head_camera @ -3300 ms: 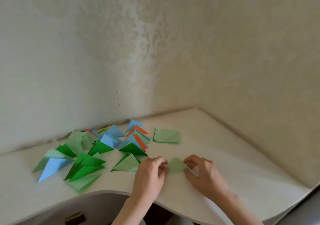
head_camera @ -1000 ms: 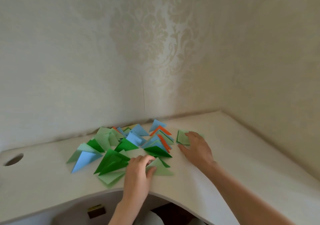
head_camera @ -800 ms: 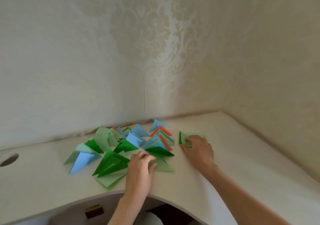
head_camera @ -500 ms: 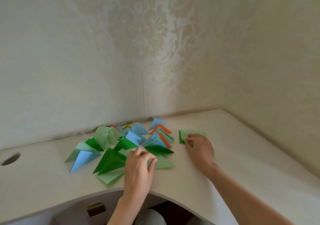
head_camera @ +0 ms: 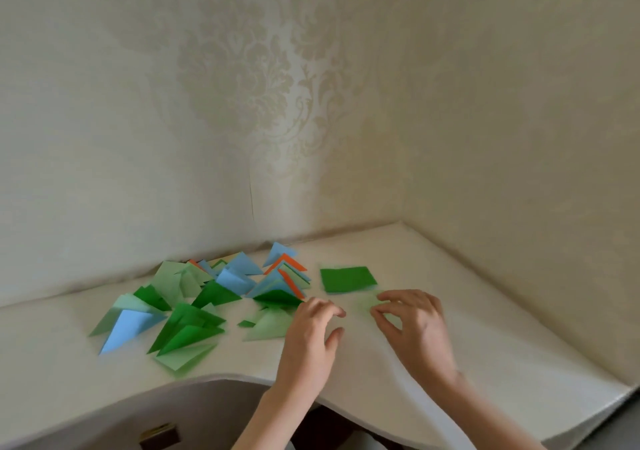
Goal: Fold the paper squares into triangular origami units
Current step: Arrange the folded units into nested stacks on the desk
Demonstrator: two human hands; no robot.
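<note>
A pile of folded triangular units (head_camera: 207, 297) in green, light green, blue and orange lies on the white desk (head_camera: 485, 338) at left. A small stack of paper squares (head_camera: 348, 279), dark green on top, sits right of the pile. My right hand (head_camera: 412, 325) pinches a light green paper square (head_camera: 372, 302), blurred by motion, just in front of the stack. My left hand (head_camera: 311, 335) hovers beside it with fingers loosely curled and holds nothing. Its fingertips are next to a light green folded triangle (head_camera: 268, 326).
Wallpapered walls meet in a corner behind the desk. The desk's front edge curves inward below my left wrist, with a dark gap under it. Bare desk surface stretches to the right of my right hand.
My right hand has drawn a light green square off the stack toward me, leaving dark green on top. My left hand has left the folded triangle and shifted right.
</note>
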